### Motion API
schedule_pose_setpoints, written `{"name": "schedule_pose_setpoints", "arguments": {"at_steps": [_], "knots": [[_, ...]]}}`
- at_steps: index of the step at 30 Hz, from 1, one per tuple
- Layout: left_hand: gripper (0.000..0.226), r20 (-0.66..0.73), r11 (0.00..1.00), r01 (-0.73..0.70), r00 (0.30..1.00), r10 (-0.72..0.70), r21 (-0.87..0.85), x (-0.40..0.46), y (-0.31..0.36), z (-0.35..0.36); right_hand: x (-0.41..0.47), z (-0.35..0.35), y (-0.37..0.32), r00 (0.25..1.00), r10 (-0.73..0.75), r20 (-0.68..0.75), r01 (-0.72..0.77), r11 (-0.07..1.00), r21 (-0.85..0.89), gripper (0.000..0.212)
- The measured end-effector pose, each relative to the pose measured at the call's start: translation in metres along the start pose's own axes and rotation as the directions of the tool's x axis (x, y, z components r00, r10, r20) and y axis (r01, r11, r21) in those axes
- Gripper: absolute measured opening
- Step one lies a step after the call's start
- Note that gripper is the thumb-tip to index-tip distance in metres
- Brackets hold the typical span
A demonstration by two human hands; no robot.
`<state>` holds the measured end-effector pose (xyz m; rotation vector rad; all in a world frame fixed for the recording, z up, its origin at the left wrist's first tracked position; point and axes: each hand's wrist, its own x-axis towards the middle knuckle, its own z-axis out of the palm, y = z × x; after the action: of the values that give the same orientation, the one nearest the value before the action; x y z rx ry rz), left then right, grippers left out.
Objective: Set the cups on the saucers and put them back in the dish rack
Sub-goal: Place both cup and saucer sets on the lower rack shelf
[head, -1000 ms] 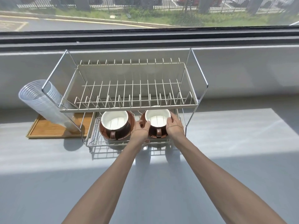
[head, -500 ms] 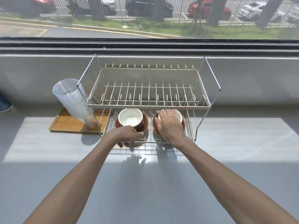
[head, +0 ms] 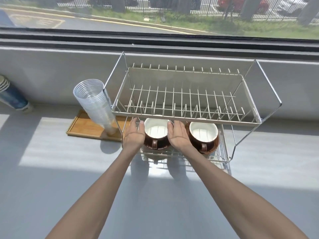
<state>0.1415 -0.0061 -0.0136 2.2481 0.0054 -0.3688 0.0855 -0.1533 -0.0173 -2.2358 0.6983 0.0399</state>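
Two brown cups with white insides sit on brown saucers on the lower shelf of the wire dish rack [head: 186, 118]. The left cup [head: 156, 131] stands between my two hands. My left hand [head: 134, 135] is at its left side and my right hand [head: 177, 135] at its right side, fingers straight and palms facing the cup. Whether the palms touch the cup or its saucer I cannot tell. The right cup [head: 203, 132] rests on its saucer [head: 213, 145], apart from my hands. The rack's upper shelf holds nothing.
A leaning stack of clear plastic cups [head: 96, 104] stands on a wooden tray [head: 82, 127] left of the rack. A stack of blue paper cups [head: 12, 97] lies at the far left. The grey counter [head: 51, 169] runs along a low wall under a window.
Both hands shifted left: they held the right cup and saucer a second ago, then split across both cups, and now flank the left cup. The view has also moved closer.
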Motion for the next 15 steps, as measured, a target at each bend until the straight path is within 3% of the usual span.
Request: {"name": "schedule_pose_setpoints", "arguments": {"at_steps": [4,15], "knots": [[0.053,0.105,0.987,0.091,0.991,-0.077,-0.133,0.011,-0.015,0.015,0.003,0.004,0.007,0.999,0.009,0.045,-0.012,0.998,0.066,0.044],[0.045,0.085,0.984,0.069,0.995,-0.055,-0.166,0.008,-0.016,0.023,0.001,0.005,0.014,0.999,0.027,0.042,-0.031,0.993,0.115,0.044]]}}
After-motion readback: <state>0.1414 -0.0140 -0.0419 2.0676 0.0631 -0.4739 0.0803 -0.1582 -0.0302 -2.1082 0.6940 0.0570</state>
